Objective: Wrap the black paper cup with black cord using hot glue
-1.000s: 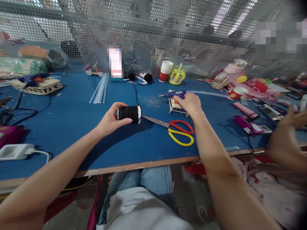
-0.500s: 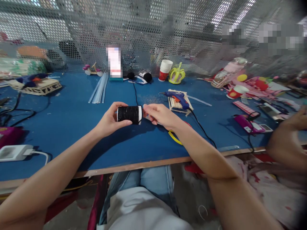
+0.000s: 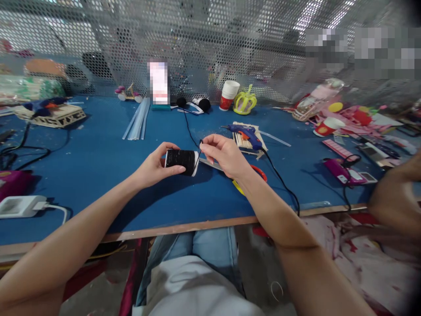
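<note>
My left hand (image 3: pixel 159 164) is wrapped round a spool of black cord (image 3: pixel 180 161), holding it sideways just above the blue tabletop. At the spool's right end, my right hand (image 3: pixel 222 153) pinches the black cord (image 3: pixel 189 125) between thumb and fingers. From there the cord runs away to a small black ball (image 3: pixel 181 102) at the back of the table, and another part leads down to the spool. Beneath my right hand and wrist lie scissors (image 3: pixel 210 164) with red and yellow handles, partly hidden.
A blue glue gun (image 3: pixel 245 134) rests on a wooden-stick stand, its cable trailing to the front edge. Clear glue sticks (image 3: pixel 136 120), paper cups (image 3: pixel 229 94) and a yellow-green crown-shaped basket (image 3: pixel 245 103) stand farther back. At right, a person's arm (image 3: pixel 396 188) is beside a purple device (image 3: pixel 345 170).
My right hand has moved slightly up and right from the spool's end, with cord now showing between its fingers and the spool. The spool has tilted and shifted slightly right.
</note>
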{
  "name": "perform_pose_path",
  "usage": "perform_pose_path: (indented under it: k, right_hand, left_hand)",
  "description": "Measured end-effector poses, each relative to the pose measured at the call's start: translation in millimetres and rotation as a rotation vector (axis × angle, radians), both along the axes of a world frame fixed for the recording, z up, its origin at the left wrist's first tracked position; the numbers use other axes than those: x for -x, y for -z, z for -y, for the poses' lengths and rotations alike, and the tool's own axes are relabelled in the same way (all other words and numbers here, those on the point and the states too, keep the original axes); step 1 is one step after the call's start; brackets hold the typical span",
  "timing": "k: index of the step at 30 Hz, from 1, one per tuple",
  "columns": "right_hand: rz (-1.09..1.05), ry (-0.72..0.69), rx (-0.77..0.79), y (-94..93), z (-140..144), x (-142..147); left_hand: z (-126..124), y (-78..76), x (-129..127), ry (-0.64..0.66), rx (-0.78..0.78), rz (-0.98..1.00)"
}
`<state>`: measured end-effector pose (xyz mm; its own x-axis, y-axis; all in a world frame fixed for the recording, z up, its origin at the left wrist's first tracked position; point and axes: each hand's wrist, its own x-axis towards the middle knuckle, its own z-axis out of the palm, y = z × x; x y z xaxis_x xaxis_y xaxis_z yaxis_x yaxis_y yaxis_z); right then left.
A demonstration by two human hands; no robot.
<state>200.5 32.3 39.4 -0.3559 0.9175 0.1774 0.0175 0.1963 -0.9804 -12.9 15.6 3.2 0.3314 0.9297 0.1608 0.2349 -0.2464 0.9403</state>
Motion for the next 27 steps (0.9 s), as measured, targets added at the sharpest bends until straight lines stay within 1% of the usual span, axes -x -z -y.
perform_pose_path:
  k: [5,7,11,21,27]
  right_hand:
    - [0.021,0.052,-0.086,1.7,-3.4,3.7]
    - [0.043,0.062,-0.104,3.1,-4.4,4.2]
    - [0.108,0.09,-0.109,6.0,-5.2,4.3]
    - [0.132,0.109,-0.035,8.3,-6.0,3.9]
    - [0.13,0.105,0.01,11.4,-7.1,2.4]
  left_hand:
    - [2.5,-0.2,-0.7,0.046,0.057,0.008]
    - [3.2,-0.9,-1.0,0.049,0.039,0.003]
    - [4.3,-2.8,-1.2,0.06,-0.045,-0.016]
    - [9.1,-6.0,-4.0,0.078,-0.132,-0.053]
    - [8.7,-4.2,-1.7,0.056,-0.262,-0.138]
